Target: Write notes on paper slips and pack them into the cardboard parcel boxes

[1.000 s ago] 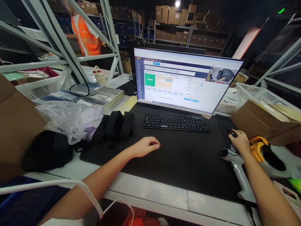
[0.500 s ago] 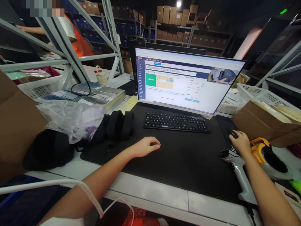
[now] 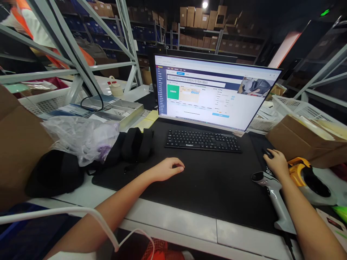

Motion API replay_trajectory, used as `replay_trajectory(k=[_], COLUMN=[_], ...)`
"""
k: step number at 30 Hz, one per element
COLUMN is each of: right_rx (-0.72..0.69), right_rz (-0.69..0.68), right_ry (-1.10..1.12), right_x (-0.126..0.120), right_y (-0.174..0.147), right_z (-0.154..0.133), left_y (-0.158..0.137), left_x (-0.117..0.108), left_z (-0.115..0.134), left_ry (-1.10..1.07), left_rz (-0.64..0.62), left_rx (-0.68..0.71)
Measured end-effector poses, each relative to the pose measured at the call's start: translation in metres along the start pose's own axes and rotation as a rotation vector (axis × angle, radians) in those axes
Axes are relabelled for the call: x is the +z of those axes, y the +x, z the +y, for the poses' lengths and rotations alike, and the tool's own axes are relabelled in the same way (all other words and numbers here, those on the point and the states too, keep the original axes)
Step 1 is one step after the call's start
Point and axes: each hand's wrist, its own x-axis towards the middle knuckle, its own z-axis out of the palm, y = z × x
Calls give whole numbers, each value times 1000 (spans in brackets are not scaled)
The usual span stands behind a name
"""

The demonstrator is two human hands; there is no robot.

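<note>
My left hand (image 3: 168, 169) rests on the black desk mat (image 3: 211, 180), fingers loosely bent and thumb apart, holding nothing. Just beyond it lies a black keyboard (image 3: 203, 141), which it does not touch. Over at the right, my right hand (image 3: 277, 163) is wrapped over a black computer mouse (image 3: 268, 154), mostly covered by the fingers. Beside that forearm lies a grey-white barcode scanner (image 3: 275, 202) with a cable. Behind the keyboard a monitor (image 3: 200, 112) shows a page with a green block and a small camera picture.
Left of the mat are black straps (image 3: 135, 144), a clear plastic bag (image 3: 81, 135) and a divided metal tray (image 3: 130, 112). An open cardboard box (image 3: 306, 144) and a yellow-and-grey tape dispenser (image 3: 306, 177) stand at the right. Metal bars (image 3: 108, 66) frame the desk.
Behind the bars at upper left, a person in orange and white has moved further left. My two hands look unmoved, and the view has shifted very slightly.
</note>
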Motion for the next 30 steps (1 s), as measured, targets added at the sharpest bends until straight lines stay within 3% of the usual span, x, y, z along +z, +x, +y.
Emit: replay_trajectory(k=[12,30], right_rx=[50,79], right_rz=[48,7], right_ry=[-21,-21], right_x=[-1,-4], right_y=[0,0], right_z=[-3,-7], left_y=[0,0], left_x=[0,0], left_z=[-4,-2], left_ry=[17,47], left_rz=[-1,-19], left_rx=[5,-1])
